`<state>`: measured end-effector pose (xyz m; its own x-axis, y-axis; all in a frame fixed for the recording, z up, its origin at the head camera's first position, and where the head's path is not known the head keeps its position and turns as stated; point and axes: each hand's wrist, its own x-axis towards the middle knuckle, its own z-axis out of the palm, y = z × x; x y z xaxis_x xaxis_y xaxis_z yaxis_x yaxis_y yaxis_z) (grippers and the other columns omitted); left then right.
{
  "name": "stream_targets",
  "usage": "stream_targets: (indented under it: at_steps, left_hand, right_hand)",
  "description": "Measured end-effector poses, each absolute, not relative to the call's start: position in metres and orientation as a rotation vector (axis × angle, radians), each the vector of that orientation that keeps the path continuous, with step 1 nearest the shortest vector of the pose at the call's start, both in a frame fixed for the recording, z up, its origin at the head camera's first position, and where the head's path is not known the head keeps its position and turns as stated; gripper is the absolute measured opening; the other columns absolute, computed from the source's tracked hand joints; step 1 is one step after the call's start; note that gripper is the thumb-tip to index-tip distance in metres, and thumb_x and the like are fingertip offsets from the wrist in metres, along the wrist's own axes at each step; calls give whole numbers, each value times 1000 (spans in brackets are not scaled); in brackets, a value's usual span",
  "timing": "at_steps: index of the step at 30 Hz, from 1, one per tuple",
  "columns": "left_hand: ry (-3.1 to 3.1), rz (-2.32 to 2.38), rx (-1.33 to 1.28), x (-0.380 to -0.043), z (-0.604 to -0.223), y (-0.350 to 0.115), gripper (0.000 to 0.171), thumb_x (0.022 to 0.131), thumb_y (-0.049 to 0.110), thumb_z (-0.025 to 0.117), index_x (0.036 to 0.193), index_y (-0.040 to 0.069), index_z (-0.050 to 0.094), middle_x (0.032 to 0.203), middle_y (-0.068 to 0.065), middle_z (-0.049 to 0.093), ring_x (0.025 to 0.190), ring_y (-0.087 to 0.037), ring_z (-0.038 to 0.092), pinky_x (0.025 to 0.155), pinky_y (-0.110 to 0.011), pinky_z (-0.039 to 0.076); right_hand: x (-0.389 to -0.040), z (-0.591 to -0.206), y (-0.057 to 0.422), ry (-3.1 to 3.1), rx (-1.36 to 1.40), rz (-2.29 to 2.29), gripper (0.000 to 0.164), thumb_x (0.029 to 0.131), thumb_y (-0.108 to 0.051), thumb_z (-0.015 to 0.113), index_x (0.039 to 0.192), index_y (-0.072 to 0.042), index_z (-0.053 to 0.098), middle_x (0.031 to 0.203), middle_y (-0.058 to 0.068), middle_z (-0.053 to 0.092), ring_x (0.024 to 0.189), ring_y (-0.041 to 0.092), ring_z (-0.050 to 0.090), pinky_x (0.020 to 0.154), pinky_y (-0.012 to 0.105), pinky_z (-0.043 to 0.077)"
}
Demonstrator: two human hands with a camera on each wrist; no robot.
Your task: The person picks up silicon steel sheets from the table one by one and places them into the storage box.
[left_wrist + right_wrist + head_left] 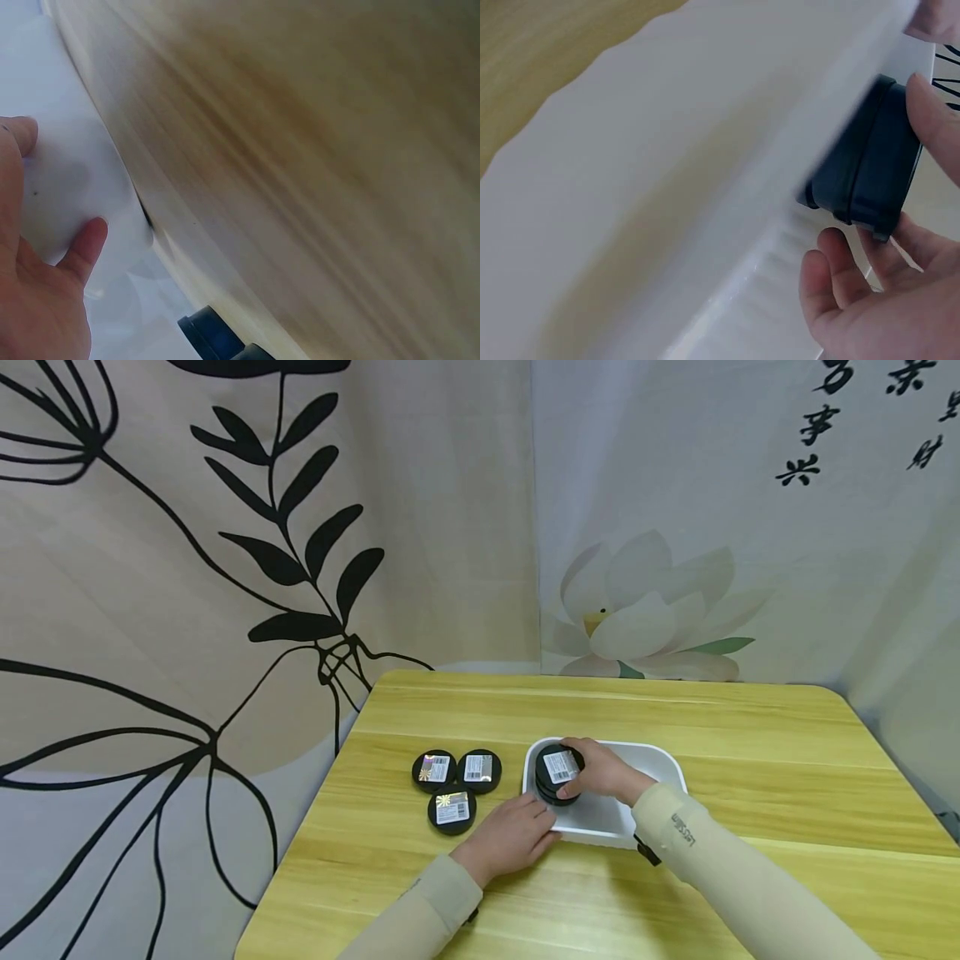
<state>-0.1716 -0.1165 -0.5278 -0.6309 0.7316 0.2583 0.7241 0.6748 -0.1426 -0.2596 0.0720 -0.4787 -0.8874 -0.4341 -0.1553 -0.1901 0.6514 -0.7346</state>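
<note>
My right hand [602, 772] reaches into a white rectangular tray [660, 760] and grips a flat round black container [561, 766] with a white barcode label on top. It sits at the top of a small stack at the tray's left end. In the right wrist view, thumb and fingers lie on opposite sides of the dark container [877, 157], partly hidden behind the tray wall. At the tray's front left corner, my left hand [513, 835] holds the rim. The left wrist view shows its fingers against the tray's outer wall [67, 180].
Three more round black containers [452, 808] with barcode labels lie close together on the wooden table [787, 777], left of the tray. Behind the table hangs a printed curtain [465, 527]. The table's left edge slants beyond the containers.
</note>
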Motion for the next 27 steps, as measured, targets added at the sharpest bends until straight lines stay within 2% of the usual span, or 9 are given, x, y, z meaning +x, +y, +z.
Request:
stream_targets:
  at_steps: [12, 20, 27]
  left_hand:
    - [-2624, 31, -1154, -173, -529, -116, 23, 94, 41, 45, 82, 22, 50, 92, 9, 54, 89, -10, 46, 84, -26, 40]
    - [-2633, 20, -1156, -171, -529, -116, 22, 94, 40, 44, 87, 21, 52, 96, 9, 55, 91, -10, 46, 85, -26, 40]
    - [-2642, 22, -1141, -171, -527, -116, 23, 94, 41, 43, 86, 21, 52, 95, 8, 54, 92, -11, 46, 85, -26, 40]
  right_hand:
    - [-260, -482, 75, 2591, -490, -1006, 95, 56, -29, 87, 137, -11, 39, 125, 12, 48, 109, 26, 46, 90, 43, 37]
    - [-255, -480, 75, 2599, -545, -989, 101, 57, -29, 87, 140, -12, 33, 131, 17, 43, 115, 31, 42, 93, 46, 35]
    - [-250, -474, 76, 2615, -508, -984, 97, 60, -35, 85, 141, -18, 34, 130, 19, 40, 111, 31, 43, 89, 46, 37]
